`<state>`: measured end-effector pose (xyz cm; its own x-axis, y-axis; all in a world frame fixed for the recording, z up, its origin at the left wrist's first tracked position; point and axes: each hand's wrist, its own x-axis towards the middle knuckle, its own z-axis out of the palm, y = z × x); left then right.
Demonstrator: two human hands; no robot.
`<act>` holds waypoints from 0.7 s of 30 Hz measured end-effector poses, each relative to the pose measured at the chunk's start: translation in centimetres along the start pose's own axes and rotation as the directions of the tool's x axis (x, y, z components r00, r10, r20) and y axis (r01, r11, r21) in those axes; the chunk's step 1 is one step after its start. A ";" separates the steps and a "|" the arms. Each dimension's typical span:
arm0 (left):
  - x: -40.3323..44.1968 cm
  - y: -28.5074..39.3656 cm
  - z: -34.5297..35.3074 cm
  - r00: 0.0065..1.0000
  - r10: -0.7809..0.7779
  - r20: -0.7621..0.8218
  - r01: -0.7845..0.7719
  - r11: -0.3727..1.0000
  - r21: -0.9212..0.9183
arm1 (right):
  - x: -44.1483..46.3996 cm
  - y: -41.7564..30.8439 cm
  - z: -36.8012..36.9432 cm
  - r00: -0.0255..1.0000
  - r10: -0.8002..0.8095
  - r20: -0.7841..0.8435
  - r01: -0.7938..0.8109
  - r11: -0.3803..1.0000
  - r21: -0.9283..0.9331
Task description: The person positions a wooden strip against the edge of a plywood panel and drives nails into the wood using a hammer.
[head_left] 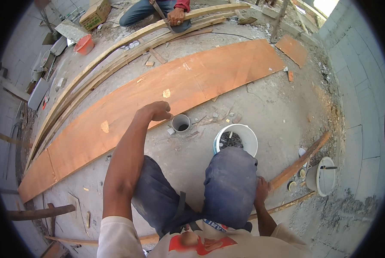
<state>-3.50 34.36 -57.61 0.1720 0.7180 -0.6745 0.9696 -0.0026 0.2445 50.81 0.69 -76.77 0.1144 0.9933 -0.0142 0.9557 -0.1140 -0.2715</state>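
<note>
My left hand hovers over the near edge of a long orange plywood board, its fingers curled together. Whatever it may hold is hidden. Just right of it, a grey cup stands on the concrete with something dark at its bottom. A white bucket with dark small pieces inside stands in front of my right knee. My right hand is low beside that knee, at the near end of a wooden plank. Its fingers are mostly hidden, so a grip on the plank cannot be made out.
Long timber strips lie beyond the board. Across them, a person's hand rests near a saw-like blade. A red bucket stands far left. Another white bucket sits by the right block wall. Scraps litter the floor.
</note>
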 end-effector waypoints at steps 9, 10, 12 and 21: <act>-0.2 0.0 0.3 0.996 0.044 -0.084 -0.047 0.998 -0.034 | 0.1 -0.3 -0.6 0.996 0.078 0.044 -0.076 0.996 -0.050; 0.0 -0.2 0.4 0.997 0.040 -0.071 -0.043 0.998 -0.044 | 0.1 -0.2 -0.7 0.992 0.080 0.092 -0.077 0.996 -0.036; 0.3 0.0 0.6 0.997 0.035 -0.062 -0.038 0.998 -0.046 | 0.1 -0.3 -0.8 0.992 0.090 0.086 -0.087 0.995 -0.038; 0.5 0.2 0.8 0.999 0.004 -0.051 -0.006 1.000 -0.029 | 0.3 -1.0 -1.5 0.994 0.049 0.094 -0.047 0.999 -0.024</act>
<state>-3.11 34.10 -58.46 0.1668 0.7524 -0.6373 0.9631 0.0140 0.2686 50.32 1.03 -75.08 0.1353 0.9838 -0.1177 0.9555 -0.1609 -0.2472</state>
